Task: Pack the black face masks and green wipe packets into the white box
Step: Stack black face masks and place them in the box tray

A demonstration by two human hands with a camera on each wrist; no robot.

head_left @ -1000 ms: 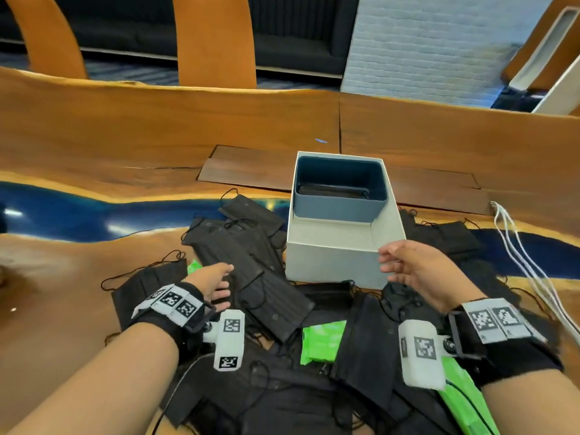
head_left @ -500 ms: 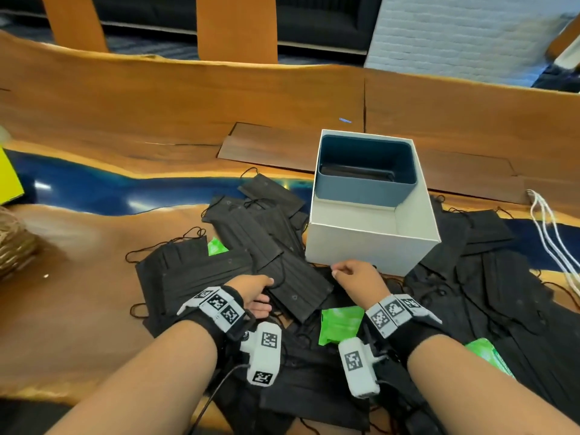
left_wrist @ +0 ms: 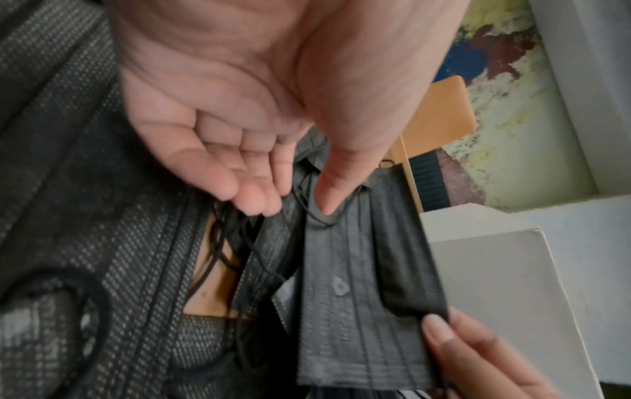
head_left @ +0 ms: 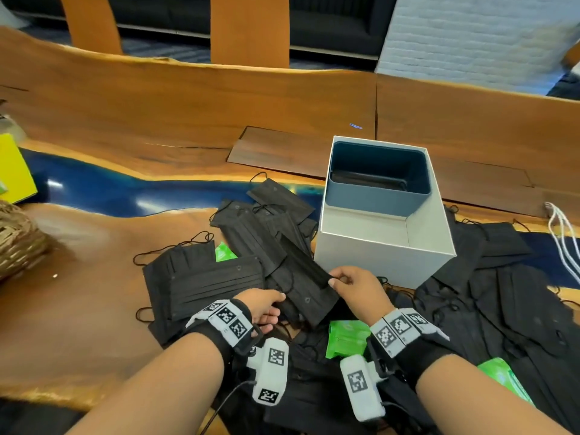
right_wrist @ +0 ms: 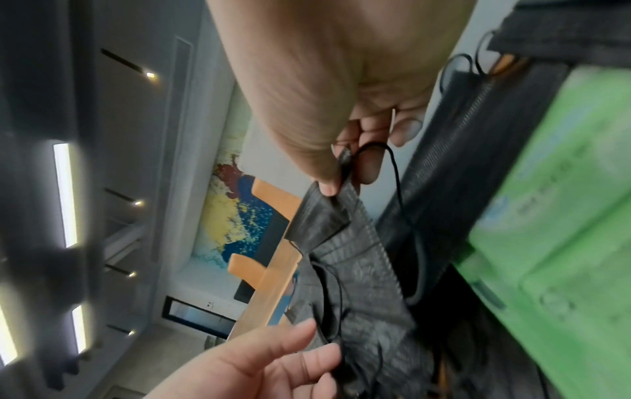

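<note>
The white box (head_left: 379, 255) stands open on the table with a blue tray (head_left: 376, 199) in its far half. Black masks (head_left: 207, 284) lie heaped left, right and in front of it. My right hand (head_left: 334, 282) pinches the corner of one black mask (head_left: 306, 288) between thumb and forefinger just in front of the box; the right wrist view shows that pinch (right_wrist: 336, 186) on the mask (right_wrist: 328, 218). My left hand (head_left: 276, 304) touches the same mask's near end; its thumb (left_wrist: 328, 205) rests on the mask (left_wrist: 358, 270), fingers loosely bent. Green wipe packets (head_left: 346, 337) (head_left: 224, 252) (head_left: 502, 378) lie among the masks.
A wicker basket (head_left: 15, 243) and a yellow sheet (head_left: 12, 171) sit at the table's left edge. White cords (head_left: 561, 240) hang at the right edge. A dark wooden panel (head_left: 282, 149) lies behind the box, and chair backs (head_left: 249, 29) stand beyond the table.
My right hand left the box's front rim, came down to the pile and pinched a mask corner. My left hand shifted right onto the same mask. The head view swung left.
</note>
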